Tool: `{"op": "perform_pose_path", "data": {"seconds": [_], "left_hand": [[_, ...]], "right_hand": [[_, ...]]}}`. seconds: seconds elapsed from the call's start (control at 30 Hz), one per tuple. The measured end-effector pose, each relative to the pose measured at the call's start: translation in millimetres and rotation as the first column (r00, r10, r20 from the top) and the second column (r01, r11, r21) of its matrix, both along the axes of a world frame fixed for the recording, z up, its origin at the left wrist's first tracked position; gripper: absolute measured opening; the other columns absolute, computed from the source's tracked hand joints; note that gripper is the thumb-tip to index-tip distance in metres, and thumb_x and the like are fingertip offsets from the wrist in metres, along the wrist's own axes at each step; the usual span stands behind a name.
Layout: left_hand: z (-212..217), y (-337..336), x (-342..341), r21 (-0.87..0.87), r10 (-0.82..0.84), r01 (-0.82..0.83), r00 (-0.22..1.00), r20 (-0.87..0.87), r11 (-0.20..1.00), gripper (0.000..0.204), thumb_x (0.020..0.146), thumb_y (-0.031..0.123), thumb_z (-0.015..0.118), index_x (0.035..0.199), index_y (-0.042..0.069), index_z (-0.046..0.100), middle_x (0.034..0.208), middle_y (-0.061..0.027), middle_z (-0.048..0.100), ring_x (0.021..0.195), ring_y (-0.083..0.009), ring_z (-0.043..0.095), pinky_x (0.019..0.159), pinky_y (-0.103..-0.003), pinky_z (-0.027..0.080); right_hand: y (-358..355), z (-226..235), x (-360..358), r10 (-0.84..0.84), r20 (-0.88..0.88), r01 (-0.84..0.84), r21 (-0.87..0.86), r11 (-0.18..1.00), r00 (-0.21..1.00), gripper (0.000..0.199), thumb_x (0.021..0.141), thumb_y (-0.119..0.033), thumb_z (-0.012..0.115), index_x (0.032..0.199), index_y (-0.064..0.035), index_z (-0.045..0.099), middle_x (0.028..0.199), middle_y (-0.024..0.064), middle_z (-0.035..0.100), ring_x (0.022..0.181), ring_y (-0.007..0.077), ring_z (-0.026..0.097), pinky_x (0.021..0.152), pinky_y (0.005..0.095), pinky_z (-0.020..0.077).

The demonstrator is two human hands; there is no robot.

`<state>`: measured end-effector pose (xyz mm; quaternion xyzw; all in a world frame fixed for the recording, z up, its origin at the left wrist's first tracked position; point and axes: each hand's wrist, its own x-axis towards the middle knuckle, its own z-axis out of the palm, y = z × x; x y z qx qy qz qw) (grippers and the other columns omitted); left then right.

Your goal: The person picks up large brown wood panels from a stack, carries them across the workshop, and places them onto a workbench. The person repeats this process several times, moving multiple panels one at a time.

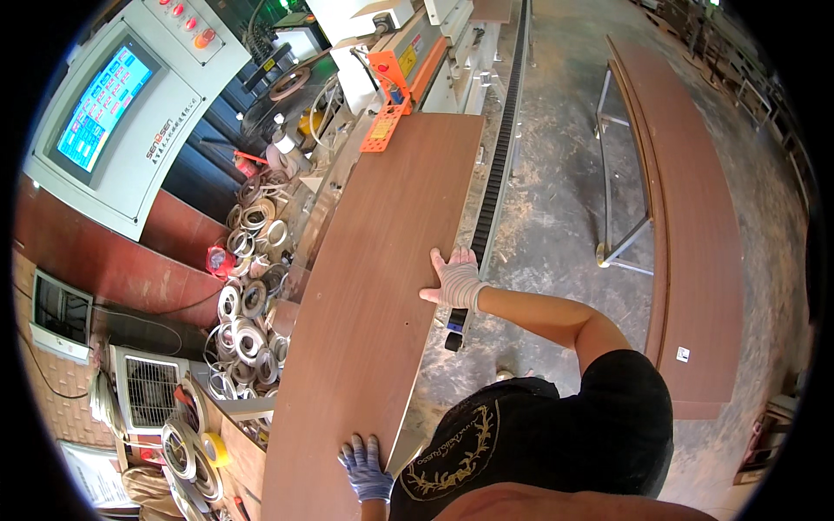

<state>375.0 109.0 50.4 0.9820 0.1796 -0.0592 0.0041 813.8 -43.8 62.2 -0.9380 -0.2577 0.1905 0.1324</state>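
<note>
Brown board [373, 278], rolls [251, 353] alongside, orange bracket [385, 120] at far end.

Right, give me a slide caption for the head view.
Gloved left hand and right hand on a long brown board with an orange bracket at its far end.

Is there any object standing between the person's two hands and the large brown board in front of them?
Nothing visible does, apart from the gloves. The right hand rests flat on the brown board near its right edge; the left hand rests on it lower in the picture.
</note>
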Motion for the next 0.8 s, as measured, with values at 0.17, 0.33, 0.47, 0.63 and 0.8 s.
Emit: {"op": "perform_pose_path", "data": {"seconds": [0.17,0.33,0.47,0.63,0.8], "left_hand": [[0,-2,3,-0.022,0.016,-0.016,1.0,-0.012,1.0,0.08,0.053,0.017,0.069,0.128,0.014,0.042,0.137,-0.0192,0.03,0.124,-0.0464,0.025,0.105,-0.06,0.014],[3,-3,7,-0.017,0.007,-0.007,1.0,0.002,1.0,0.079,0.054,0.017,0.069,0.128,0.014,0.042,0.137,-0.0191,0.03,0.123,-0.0463,0.025,0.105,-0.059,0.014],[2,-3,10,-0.011,0.0,0.0,1.0,0.018,1.0,0.078,0.055,0.017,0.069,0.128,0.014,0.042,0.137,-0.0189,0.03,0.123,-0.0462,0.025,0.105,-0.059,0.014],[12,-8,19,-0.055,0.041,-0.041,0.999,-0.01,0.998,0.08,0.054,0.017,0.07,0.129,0.015,0.041,0.138,-0.0183,0.029,0.123,-0.0461,0.025,0.105,-0.059,0.014],[20,-13,33,-0.086,0.032,-0.031,0.999,0.013,0.996,0.083,0.052,0.015,0.07,0.129,0.015,0.04,0.138,-0.0174,0.029,0.122,-0.0459,0.026,0.104,-0.059,0.015]], "right_hand": [[-1,3,3,-0.003,-0.024,0.003,-0.008,1.0,1.0,0.096,0.073,-0.061,0.053,0.141,-0.0065,0.014,0.137,0.0371,0.017,0.132,0.0472,0.011,0.107,0.0518,0.0068],[-2,6,5,-0.013,-0.03,0.013,-0.01,1.0,0.999,0.097,0.073,-0.062,0.053,0.142,-0.0074,0.013,0.138,0.0356,0.016,0.132,0.0461,0.012,0.107,0.0498,0.0081],[-3,7,7,-0.009,-0.03,0.009,0.003,1.0,0.999,0.097,0.073,-0.061,0.053,0.142,-0.0065,0.012,0.138,0.036,0.017,0.132,0.0465,0.012,0.107,0.0496,0.0082],[-1,7,12,-0.019,-0.021,0.019,-0.009,1.0,1.0,0.097,0.072,-0.061,0.054,0.142,-0.0078,0.014,0.138,0.0358,0.019,0.132,0.0458,0.012,0.106,0.0501,0.0088],[-2,7,20,-0.044,-0.002,0.044,-0.014,0.999,0.999,0.097,0.071,-0.062,0.055,0.142,-0.0086,0.016,0.137,0.0353,0.021,0.131,0.0452,0.015,0.106,0.0508,0.0097]]}}
